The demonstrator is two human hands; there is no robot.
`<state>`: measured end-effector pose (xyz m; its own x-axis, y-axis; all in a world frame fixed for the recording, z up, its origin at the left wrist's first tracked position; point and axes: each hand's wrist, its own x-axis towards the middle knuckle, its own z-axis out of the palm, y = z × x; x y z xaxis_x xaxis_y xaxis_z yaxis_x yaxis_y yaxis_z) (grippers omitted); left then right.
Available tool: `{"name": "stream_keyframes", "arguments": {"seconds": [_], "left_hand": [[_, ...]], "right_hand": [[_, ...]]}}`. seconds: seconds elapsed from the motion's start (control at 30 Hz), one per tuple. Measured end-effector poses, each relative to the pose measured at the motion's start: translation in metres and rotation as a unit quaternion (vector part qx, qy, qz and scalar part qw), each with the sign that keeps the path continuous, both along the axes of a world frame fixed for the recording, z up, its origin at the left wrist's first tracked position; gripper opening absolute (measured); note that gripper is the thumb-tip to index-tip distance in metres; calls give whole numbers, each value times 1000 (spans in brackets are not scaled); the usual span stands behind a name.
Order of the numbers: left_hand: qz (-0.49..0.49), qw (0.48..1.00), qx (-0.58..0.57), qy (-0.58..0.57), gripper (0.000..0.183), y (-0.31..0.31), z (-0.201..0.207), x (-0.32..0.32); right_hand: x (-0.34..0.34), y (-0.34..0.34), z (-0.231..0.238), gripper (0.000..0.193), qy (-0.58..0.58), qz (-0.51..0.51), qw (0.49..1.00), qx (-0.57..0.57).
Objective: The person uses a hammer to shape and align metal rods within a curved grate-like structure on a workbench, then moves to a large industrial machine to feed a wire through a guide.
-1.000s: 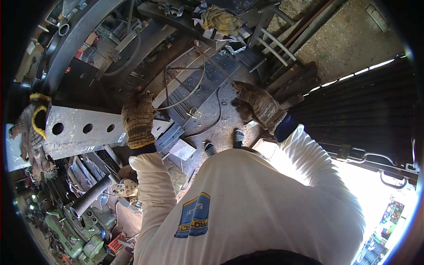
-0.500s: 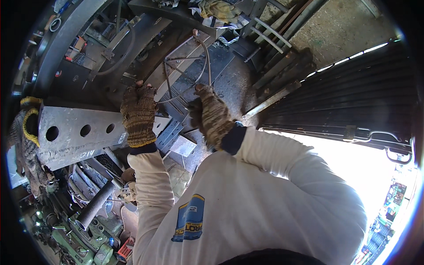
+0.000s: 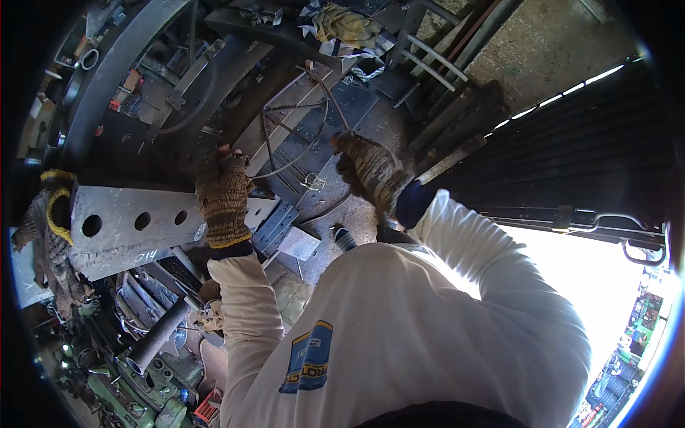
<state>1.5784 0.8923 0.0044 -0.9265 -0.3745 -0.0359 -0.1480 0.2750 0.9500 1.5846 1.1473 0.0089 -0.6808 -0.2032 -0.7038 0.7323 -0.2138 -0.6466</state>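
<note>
My left hand (image 3: 225,196), in a brown knitted glove with bare fingertips, is closed beside a long steel beam with round holes (image 3: 114,222). A thin grey cable (image 3: 285,170) meets this glove at its right side and loops away in a wide curve. Farther right, my right hand (image 3: 371,170), in a matching glove, is closed where another stretch of the cable reaches its fingertips. Its palm side is hidden. Between and beyond my hands, a thin-barred metal frame (image 3: 268,135) lies inside the loop.
Another worn glove (image 3: 48,246) hangs over the beam's left end. Below it are a steel pipe (image 3: 158,337) and green machinery (image 3: 118,399). Rags (image 3: 346,28) lie at the far side. A dark ribbed shutter (image 3: 556,157) stands at right, and a flat metal plate (image 3: 298,243) lies near the middle.
My right hand has moved right, away from my left, and the cable's end at its fingertips has shifted with it. My left hand stays nearly in place. More floor and a striped shoe-like shape now show.
</note>
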Motion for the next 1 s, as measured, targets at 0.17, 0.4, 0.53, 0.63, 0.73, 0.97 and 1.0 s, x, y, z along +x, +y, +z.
{"name": "stream_keyframes", "arguments": {"seconds": [0.17,0.4,0.53,0.63,0.73,0.97,1.0], "left_hand": [[4,1000,14,16,30,7,-3,1],[12,999,43,-12,30,3,-4,-4],[2,998,47,45,30,-5,-7,2],[12,998,55,-8,31,2,1,-2],[14,997,74,18,31,-4,-5,5],[1,993,119,2,34,-6,-11,-3],[3,993,119,-2,34,-8,-11,-1]], "right_hand": [[11,-61,-58,36,117,-248,902,-334],[-28,-10,-104,28,7,-76,949,-305],[-46,4,-66,28,30,11,963,-266],[-55,2,-69,30,-8,10,979,-203],[-25,-15,-29,33,44,-94,980,-172],[-28,-79,-36,30,14,-344,906,-246],[-26,-71,-35,29,12,-305,917,-257]]}}
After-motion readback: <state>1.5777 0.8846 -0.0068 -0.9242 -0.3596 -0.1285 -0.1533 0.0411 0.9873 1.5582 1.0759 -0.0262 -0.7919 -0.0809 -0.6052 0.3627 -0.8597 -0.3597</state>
